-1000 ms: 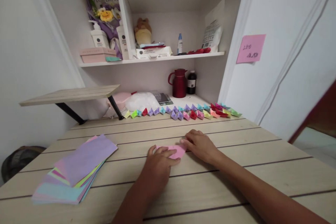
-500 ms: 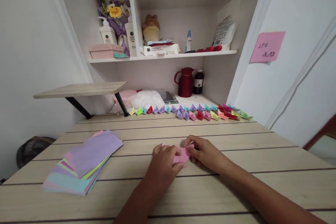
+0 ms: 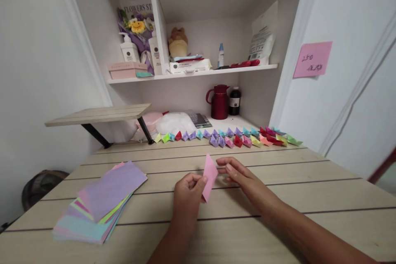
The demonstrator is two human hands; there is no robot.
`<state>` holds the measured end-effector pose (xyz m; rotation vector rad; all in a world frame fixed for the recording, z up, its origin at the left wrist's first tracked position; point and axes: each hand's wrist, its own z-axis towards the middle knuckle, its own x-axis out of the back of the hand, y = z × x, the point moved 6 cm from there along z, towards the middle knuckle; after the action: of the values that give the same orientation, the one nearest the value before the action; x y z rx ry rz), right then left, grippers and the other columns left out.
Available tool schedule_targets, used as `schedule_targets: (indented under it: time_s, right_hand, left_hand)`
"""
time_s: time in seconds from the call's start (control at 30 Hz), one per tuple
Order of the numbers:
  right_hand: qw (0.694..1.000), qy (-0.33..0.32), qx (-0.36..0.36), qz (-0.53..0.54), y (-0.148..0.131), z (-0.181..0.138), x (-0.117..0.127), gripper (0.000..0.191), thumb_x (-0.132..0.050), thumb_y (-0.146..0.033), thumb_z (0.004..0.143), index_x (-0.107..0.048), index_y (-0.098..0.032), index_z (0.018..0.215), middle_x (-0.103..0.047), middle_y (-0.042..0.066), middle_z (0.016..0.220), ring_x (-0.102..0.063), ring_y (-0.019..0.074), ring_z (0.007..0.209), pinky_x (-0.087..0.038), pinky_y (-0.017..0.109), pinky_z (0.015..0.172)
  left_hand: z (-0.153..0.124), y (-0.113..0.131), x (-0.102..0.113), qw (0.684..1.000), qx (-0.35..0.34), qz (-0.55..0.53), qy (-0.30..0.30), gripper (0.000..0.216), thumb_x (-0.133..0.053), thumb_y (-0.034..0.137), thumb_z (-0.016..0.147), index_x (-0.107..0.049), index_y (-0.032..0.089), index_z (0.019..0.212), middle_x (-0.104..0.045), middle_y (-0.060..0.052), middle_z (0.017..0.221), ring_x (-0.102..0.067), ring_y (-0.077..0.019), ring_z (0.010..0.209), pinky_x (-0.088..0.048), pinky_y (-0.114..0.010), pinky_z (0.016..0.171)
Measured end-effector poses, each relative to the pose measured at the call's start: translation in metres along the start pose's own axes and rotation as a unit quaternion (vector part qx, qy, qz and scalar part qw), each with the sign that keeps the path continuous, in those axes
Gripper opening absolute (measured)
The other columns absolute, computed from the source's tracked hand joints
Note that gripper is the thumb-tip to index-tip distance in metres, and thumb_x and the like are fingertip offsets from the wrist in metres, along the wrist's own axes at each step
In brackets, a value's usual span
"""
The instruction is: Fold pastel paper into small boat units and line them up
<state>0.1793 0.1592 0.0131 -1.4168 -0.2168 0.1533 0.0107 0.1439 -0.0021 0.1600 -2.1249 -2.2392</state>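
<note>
The left hand (image 3: 186,193) alone now pinches the tipped-up pink paper (image 3: 210,173), seemingly freeing the loosely open, empty right hand (image 3: 247,179), just right of it, for shaping.

My left hand (image 3: 187,194) covers part of the folded pink paper (image 3: 210,173), and the sticky note (image 3: 313,60) at two o'clock has blurred lower writing (image 3: 314,67).
</note>
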Motion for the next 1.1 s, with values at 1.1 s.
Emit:
schedule_targets:
  time_s: [1.1]
  right_hand:
    - [0.957,-0.083,-0.055,-0.273,0.016,0.005,0.014,0.019,-0.056,-0.038,0.081,-0.062,-0.02,0.087,-0.06,0.0,0.068,-0.052,0.0142,0.059,-0.035,0.024,0.052]
  left_hand:
    - [-0.021,0.005,-0.031,0.781,-0.242,0.524,-0.239,0.037,-0.046,0.021,0.09,-0.058,0.036,0.121,-0.054,0.001,0.136,-0.045,-0.0207,0.128,-0.029,-0.048,0.104]
